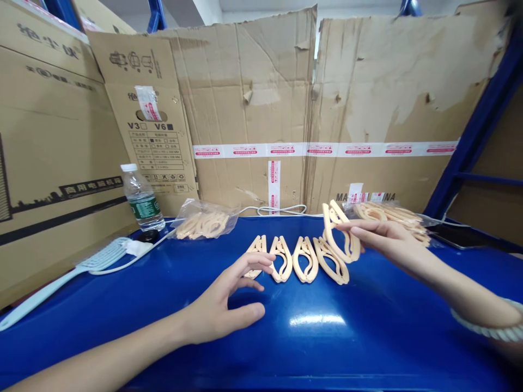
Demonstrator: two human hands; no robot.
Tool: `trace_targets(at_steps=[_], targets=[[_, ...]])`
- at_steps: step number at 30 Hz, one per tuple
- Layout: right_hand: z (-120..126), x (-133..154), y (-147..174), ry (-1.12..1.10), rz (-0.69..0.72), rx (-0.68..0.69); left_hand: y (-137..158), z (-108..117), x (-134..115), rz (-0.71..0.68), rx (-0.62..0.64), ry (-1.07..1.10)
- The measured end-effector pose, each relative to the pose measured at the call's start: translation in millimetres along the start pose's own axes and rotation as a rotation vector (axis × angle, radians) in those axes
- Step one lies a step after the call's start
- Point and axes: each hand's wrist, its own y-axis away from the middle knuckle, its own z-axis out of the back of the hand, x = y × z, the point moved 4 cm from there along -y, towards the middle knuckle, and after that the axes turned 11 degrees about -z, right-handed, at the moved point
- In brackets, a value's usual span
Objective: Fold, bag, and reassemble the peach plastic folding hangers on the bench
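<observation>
My right hand [379,237] pinches a beige folding clothes hanger [329,234], folded up, and holds it raised above the table at the right end of a row. In that row several like folded hangers [296,264] lie side by side on the blue tabletop [286,348]. The rightmost one in the row [341,275] leans at a slant, partly behind the held hanger. My left hand [232,296] hovers at the left end, fingers apart and holding nothing. Its fingertips partly cover the leftmost hanger [256,245].
Clear bags of more hangers lie at the back left [204,223] and back right [394,218]. At left are a water bottle [145,204], a pale blue hairbrush [102,256] and a white cable [157,245]. A dark phone-like slab [461,237] lies right. Cardboard [245,114] walls the back.
</observation>
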Motion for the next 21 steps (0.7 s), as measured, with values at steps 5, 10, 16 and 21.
trace_targets(at_steps=[5,10,16,21], targets=[[18,-22,-15,0.219,-0.217,0.091,-1,3,-1,0.001,-0.042,-0.031],[15,-35,-12,0.445,-0.21,0.224,-2,6,1,0.008,-0.067,-0.07],[7,-32,-1,0.668,-0.062,0.356,-1,6,2,-0.01,-0.056,-0.185],[10,-26,10,0.715,-0.062,0.341,-1,1,-4,-0.113,-0.004,-0.482]])
